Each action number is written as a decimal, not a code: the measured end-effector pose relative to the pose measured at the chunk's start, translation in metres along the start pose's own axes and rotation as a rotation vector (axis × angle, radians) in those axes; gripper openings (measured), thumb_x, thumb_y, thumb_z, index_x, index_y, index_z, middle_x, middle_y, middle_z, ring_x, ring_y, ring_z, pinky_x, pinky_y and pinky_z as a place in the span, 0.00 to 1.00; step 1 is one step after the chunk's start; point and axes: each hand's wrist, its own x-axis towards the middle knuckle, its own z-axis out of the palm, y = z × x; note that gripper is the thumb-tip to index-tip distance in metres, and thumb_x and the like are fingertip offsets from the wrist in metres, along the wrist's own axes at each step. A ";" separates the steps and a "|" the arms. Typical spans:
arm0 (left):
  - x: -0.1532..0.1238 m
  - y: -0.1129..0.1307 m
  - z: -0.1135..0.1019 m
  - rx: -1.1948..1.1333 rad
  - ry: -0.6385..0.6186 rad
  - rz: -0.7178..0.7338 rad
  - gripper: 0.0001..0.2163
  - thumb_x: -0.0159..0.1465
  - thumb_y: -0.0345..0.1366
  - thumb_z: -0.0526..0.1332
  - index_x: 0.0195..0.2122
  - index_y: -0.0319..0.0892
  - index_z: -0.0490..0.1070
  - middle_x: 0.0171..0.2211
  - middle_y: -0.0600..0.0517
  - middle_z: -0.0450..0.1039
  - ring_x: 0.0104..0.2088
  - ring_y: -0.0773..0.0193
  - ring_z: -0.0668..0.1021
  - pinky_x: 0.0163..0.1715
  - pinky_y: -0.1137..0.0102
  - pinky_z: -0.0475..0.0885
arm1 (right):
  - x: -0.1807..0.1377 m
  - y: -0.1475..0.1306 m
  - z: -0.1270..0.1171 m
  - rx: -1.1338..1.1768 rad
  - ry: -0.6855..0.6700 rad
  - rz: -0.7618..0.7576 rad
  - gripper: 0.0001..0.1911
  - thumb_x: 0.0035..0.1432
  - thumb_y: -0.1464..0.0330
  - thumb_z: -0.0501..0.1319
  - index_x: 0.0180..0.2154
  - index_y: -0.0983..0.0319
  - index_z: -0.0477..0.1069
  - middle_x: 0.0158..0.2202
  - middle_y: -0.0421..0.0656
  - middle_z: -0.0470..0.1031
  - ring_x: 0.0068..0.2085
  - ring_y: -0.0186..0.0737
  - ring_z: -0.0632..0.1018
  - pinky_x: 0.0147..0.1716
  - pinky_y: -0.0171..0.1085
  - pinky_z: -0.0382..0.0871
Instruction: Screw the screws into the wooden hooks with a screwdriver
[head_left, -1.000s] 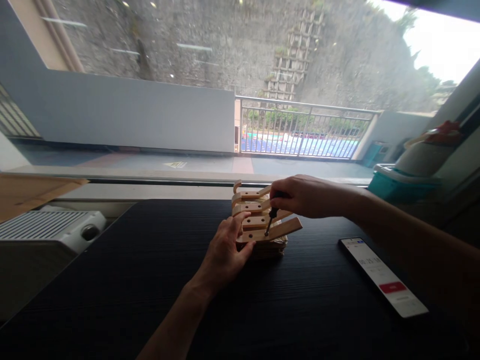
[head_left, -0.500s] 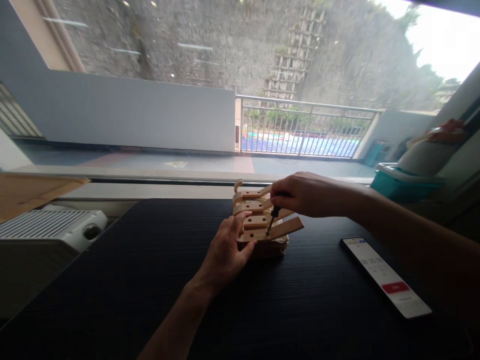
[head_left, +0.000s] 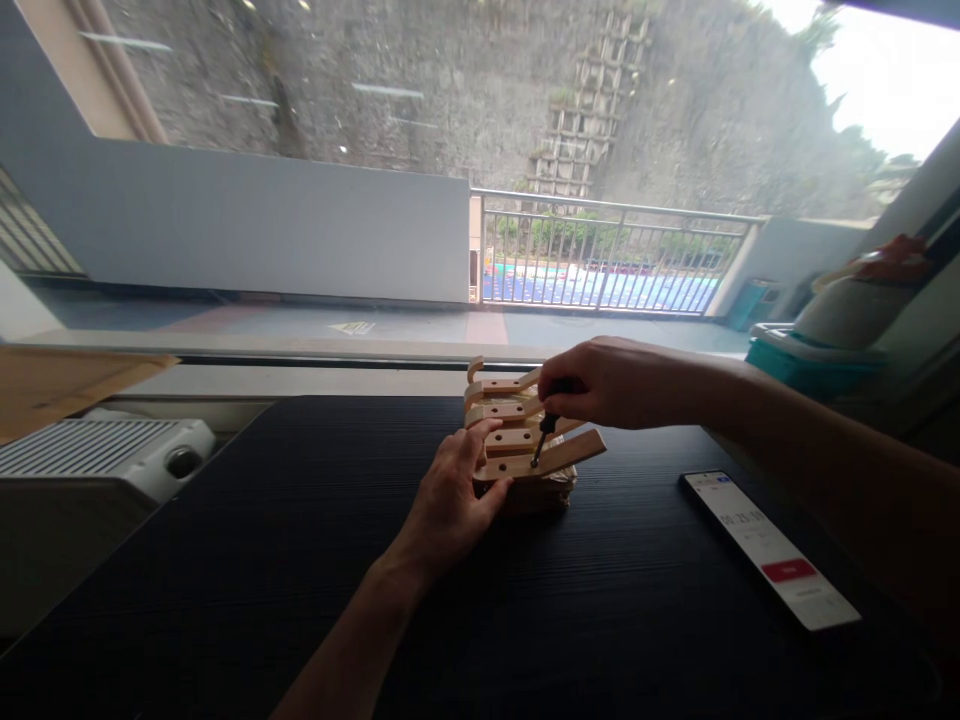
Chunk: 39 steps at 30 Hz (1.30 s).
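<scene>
My right hand is closed around the dark handle of a screwdriver. Its shaft slants down, and the tip meets a hole in the nearest wooden hook. My left hand grips that hook's left end, thumb on the near side and fingers on the far side. Several similar curved wooden hooks, each with two dark holes or screw heads, lie in a row behind it. Beneath them is a block or stack that looks wrapped in clear plastic; my left hand hides part of it.
A phone showing a running timer lies on the black table at the right. To the left are a white heater and a cardboard piece. Teal bin stands at the right, by the window.
Both hands stay in place on the hook and the screwdriver. My right hand and wrist shift very slightly; the view moves a little.
</scene>
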 end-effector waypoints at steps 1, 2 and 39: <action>0.000 0.000 0.000 0.004 -0.005 -0.002 0.26 0.58 0.31 0.62 0.57 0.48 0.59 0.44 0.50 0.66 0.43 0.59 0.71 0.47 0.61 0.69 | 0.000 0.001 0.001 0.009 -0.001 -0.010 0.14 0.59 0.60 0.54 0.35 0.59 0.75 0.25 0.38 0.73 0.23 0.30 0.66 0.25 0.34 0.52; 0.000 0.001 -0.001 0.008 -0.010 -0.005 0.26 0.57 0.30 0.62 0.57 0.48 0.59 0.45 0.50 0.66 0.44 0.59 0.71 0.48 0.60 0.69 | 0.000 0.001 0.002 0.015 0.002 -0.012 0.14 0.60 0.61 0.53 0.35 0.59 0.75 0.25 0.38 0.73 0.23 0.30 0.66 0.25 0.34 0.53; 0.000 0.000 0.001 -0.006 -0.007 -0.012 0.26 0.58 0.30 0.62 0.57 0.48 0.58 0.47 0.49 0.66 0.50 0.57 0.69 0.51 0.59 0.68 | -0.002 0.000 0.010 0.013 0.031 0.032 0.13 0.61 0.59 0.52 0.38 0.59 0.71 0.28 0.39 0.73 0.25 0.32 0.68 0.24 0.33 0.54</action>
